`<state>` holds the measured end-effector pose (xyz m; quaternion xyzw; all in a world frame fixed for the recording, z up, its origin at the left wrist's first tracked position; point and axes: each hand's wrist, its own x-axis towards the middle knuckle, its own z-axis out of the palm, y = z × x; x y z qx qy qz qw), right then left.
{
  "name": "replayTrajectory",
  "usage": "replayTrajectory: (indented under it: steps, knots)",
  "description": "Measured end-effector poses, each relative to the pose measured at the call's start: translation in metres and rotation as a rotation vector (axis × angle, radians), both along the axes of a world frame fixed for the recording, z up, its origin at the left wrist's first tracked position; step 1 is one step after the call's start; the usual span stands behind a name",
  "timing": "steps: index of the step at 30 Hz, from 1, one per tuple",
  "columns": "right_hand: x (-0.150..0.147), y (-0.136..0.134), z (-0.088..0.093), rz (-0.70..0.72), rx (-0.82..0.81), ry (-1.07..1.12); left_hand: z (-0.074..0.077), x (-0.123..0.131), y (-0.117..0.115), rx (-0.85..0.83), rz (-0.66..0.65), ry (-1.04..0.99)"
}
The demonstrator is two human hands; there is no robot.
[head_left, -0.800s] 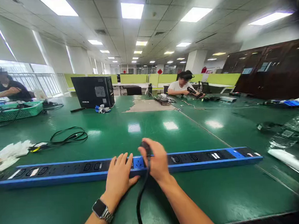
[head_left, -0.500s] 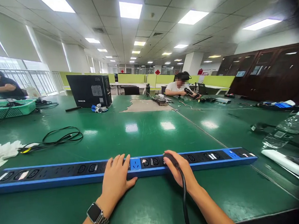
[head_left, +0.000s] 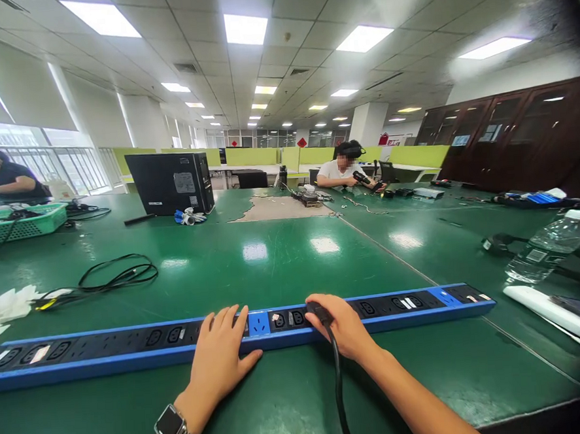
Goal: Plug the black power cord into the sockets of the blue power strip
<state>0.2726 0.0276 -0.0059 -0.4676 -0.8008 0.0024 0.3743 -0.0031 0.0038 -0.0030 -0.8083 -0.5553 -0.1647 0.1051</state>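
Note:
A long blue and black power strip lies across the green table in front of me. My left hand lies flat on the strip near its middle, fingers spread, with a watch on the wrist. My right hand is closed on a black plug that sits on a socket right of the strip's centre. The plug's black cable runs down toward me.
A coiled black cable and white cloths lie at left. A plastic bottle and a white bar are at right. A computer case stands farther back. Two other people sit at the far table edges.
My right hand has carried the plug from above the strip's centre to a socket farther right and lowered it onto the strip. The left hand has stayed flat on the strip.

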Motion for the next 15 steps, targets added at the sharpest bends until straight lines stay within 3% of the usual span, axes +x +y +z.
replayTrajectory:
  steps: [5,9,12,15]
  knots:
    - [0.005,-0.005,-0.009,-0.073,-0.038,-0.038,-0.003,-0.004,0.001,-0.003,-0.004,-0.039]
    - [0.007,-0.007,-0.017,-0.195,0.032,-0.129,0.005,0.006,0.0,-0.027,-0.037,-0.171]
    - [0.007,-0.01,-0.023,-0.302,0.108,-0.161,0.015,0.038,-0.002,-0.044,-0.164,-0.27]
    - [0.011,-0.012,-0.025,-0.235,0.115,-0.239,0.017,0.087,0.003,-0.088,-0.296,-0.326]
